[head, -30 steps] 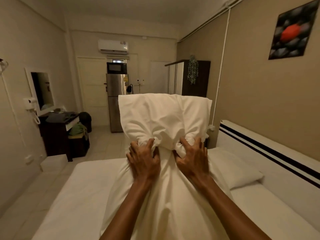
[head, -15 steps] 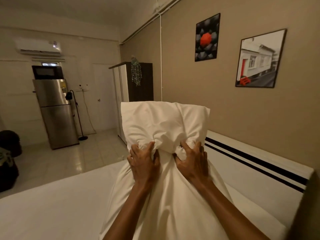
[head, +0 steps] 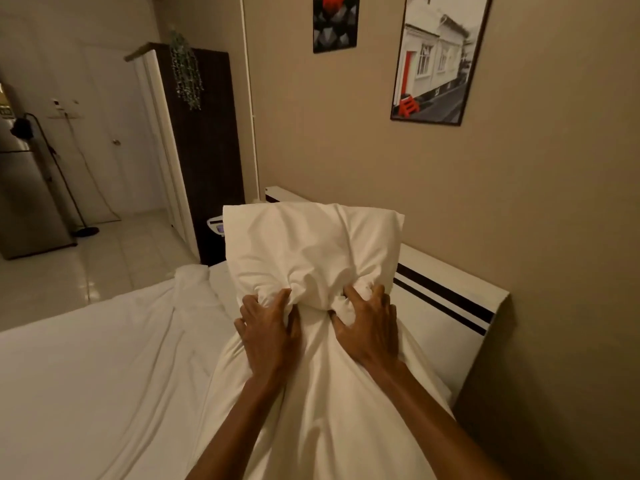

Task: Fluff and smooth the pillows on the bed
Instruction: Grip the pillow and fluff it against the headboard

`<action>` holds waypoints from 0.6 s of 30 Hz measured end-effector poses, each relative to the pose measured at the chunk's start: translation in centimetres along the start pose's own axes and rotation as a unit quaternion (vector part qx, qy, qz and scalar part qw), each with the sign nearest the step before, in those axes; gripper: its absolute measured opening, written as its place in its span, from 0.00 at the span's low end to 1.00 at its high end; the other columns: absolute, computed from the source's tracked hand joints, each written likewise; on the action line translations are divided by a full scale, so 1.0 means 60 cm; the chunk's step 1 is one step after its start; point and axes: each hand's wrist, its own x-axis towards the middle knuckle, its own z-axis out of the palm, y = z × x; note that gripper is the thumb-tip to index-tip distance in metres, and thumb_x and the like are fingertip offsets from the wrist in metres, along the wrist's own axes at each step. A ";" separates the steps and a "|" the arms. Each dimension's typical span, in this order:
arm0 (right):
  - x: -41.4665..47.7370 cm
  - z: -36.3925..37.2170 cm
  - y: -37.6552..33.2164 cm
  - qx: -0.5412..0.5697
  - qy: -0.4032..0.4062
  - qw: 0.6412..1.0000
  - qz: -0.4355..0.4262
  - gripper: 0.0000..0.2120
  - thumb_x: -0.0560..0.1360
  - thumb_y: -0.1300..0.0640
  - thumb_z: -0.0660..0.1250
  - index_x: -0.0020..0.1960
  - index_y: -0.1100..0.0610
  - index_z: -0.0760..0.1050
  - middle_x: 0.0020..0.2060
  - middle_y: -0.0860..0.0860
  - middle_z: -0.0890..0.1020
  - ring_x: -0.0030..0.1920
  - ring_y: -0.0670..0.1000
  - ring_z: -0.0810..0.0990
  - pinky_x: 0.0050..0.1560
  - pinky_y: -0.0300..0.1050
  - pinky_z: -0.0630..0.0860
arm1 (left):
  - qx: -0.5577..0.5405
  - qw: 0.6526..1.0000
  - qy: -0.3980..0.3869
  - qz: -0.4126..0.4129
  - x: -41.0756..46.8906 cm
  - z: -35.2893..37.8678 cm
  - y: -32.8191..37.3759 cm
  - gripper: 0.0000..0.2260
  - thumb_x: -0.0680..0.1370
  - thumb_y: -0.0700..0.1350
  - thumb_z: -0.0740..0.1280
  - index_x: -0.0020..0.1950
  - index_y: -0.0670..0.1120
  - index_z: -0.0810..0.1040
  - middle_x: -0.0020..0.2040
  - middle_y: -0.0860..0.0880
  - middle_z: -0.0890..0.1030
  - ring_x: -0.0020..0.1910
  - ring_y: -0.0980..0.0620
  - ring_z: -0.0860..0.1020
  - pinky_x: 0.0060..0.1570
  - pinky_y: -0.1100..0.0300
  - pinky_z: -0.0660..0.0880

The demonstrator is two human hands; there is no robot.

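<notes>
A: Head view vs. earlier: pillow (head: 311, 251) lower, nearer headboard (head: 450, 299), upright over bed (head: 104, 358).
B: Left hand (head: 268, 336), right hand (head: 369, 329) clench its bunched middle; filling bulges at 12 o'clock.

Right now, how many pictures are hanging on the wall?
2. One dark picture with a red shape hangs high up, cut off by the top edge. The street picture with a red door hangs to its right. More may hang outside the view.

We see pillow (head: 311, 251) upright on bed (head: 104, 358), headboard (head: 446, 306) right behind it, wardrobe (head: 204, 150) beyond, fridge (head: 20, 202) far left.
</notes>
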 end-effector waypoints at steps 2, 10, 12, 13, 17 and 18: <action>0.001 0.012 0.043 0.004 -0.006 1.000 0.007 0.25 0.69 0.38 0.67 0.65 0.44 0.75 0.60 0.57 0.72 0.54 0.61 0.75 0.55 0.55 0.73 | 0.004 1.000 -0.019 -0.006 -0.016 0.035 0.016 0.19 0.76 0.54 0.63 0.66 0.54 0.78 0.53 0.41 0.72 0.53 0.40 0.71 0.52 0.46 0.67; 0.035 0.066 0.181 0.004 -0.040 0.999 0.028 0.25 0.70 0.38 0.66 0.65 0.45 0.76 0.61 0.57 0.73 0.55 0.61 0.75 0.54 0.55 0.73 | 0.009 0.997 -0.068 -0.022 -0.028 0.176 0.063 0.16 0.77 0.50 0.69 0.65 0.54 0.78 0.54 0.40 0.73 0.54 0.39 0.72 0.53 0.47 0.66; 0.056 0.085 0.213 0.003 -0.050 0.998 0.026 0.25 0.70 0.38 0.66 0.65 0.46 0.76 0.61 0.58 0.73 0.55 0.62 0.75 0.54 0.55 0.73 | 0.005 0.997 -0.068 -0.028 -0.024 0.224 0.068 0.16 0.77 0.50 0.69 0.65 0.54 0.79 0.53 0.41 0.73 0.53 0.39 0.72 0.53 0.47 0.67; 0.069 0.096 0.228 -0.001 -0.052 0.998 0.023 0.25 0.70 0.39 0.67 0.64 0.46 0.77 0.60 0.58 0.73 0.55 0.62 0.75 0.54 0.55 0.73 | 0.000 0.997 -0.065 -0.033 -0.022 0.249 0.072 0.16 0.77 0.50 0.69 0.65 0.54 0.79 0.53 0.41 0.73 0.53 0.39 0.72 0.53 0.46 0.67; 0.128 0.146 0.294 -0.003 -0.078 0.997 0.006 0.24 0.71 0.40 0.70 0.65 0.48 0.77 0.58 0.58 0.73 0.55 0.61 0.75 0.54 0.56 0.73 | 0.003 0.994 -0.070 -0.081 -0.009 0.342 0.090 0.15 0.77 0.51 0.68 0.64 0.54 0.78 0.53 0.41 0.72 0.55 0.39 0.71 0.52 0.46 0.68; 0.141 0.160 0.310 -0.001 -0.089 0.996 0.001 0.24 0.71 0.40 0.70 0.65 0.48 0.77 0.58 0.58 0.73 0.55 0.61 0.75 0.55 0.56 0.73 | 0.008 0.993 -0.067 -0.095 -0.009 0.363 0.092 0.15 0.78 0.51 0.67 0.64 0.54 0.78 0.53 0.41 0.72 0.55 0.39 0.71 0.52 0.47 0.67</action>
